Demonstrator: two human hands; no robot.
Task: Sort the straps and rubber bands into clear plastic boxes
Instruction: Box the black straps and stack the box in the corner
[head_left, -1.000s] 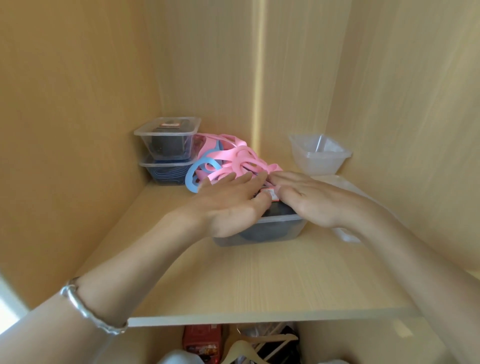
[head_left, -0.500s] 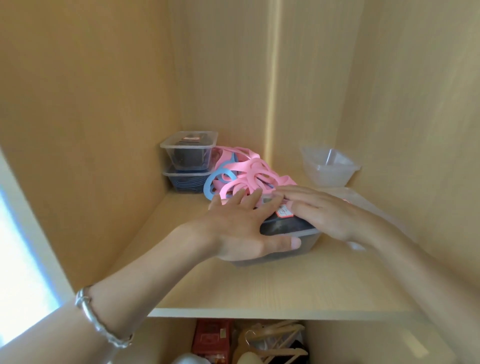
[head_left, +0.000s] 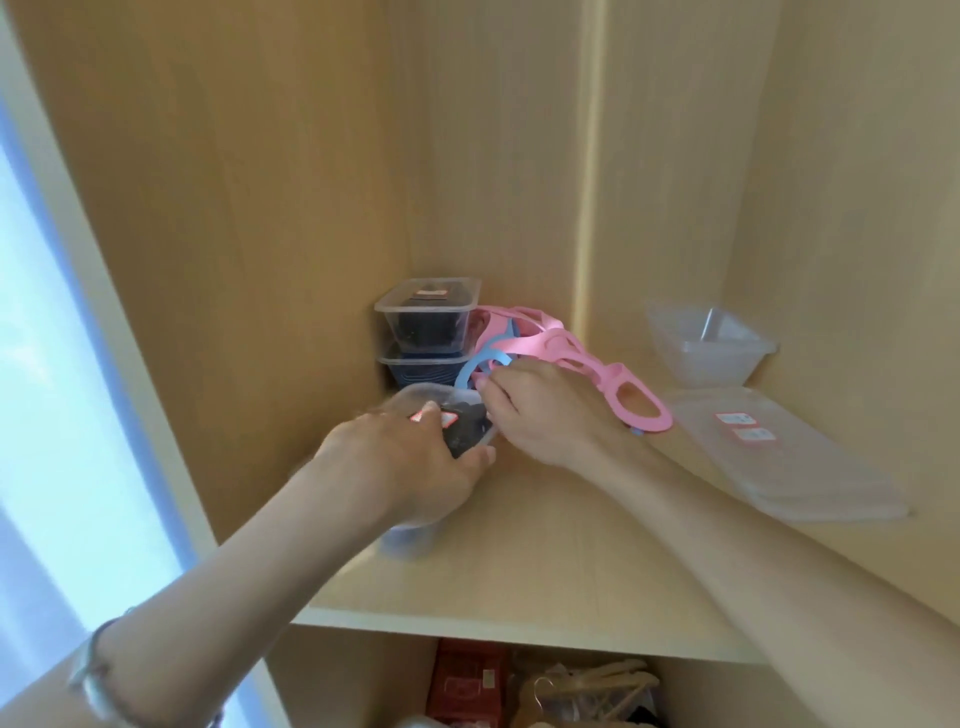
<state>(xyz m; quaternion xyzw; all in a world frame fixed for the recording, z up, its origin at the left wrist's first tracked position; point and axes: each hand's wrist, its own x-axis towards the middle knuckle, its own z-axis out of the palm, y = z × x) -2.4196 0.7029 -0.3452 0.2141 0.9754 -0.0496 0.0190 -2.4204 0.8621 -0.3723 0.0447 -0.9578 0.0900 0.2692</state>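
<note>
Left hand (head_left: 410, 462) grips the filled clear box (head_left: 460, 423) at centre frame, apparently bound for the stacked boxes (head_left: 426, 322) just above it; right hand (head_left: 540, 410) pinches the blue band (head_left: 480, 364), probably clearing the pink straps (head_left: 571, 353) aside (empty box (head_left: 711, 353) waits upper right).

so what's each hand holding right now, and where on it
The left hand grips the lidded clear box over its top, thumb down its right side. The right hand seems to pinch the blue band at its near edge.
</note>
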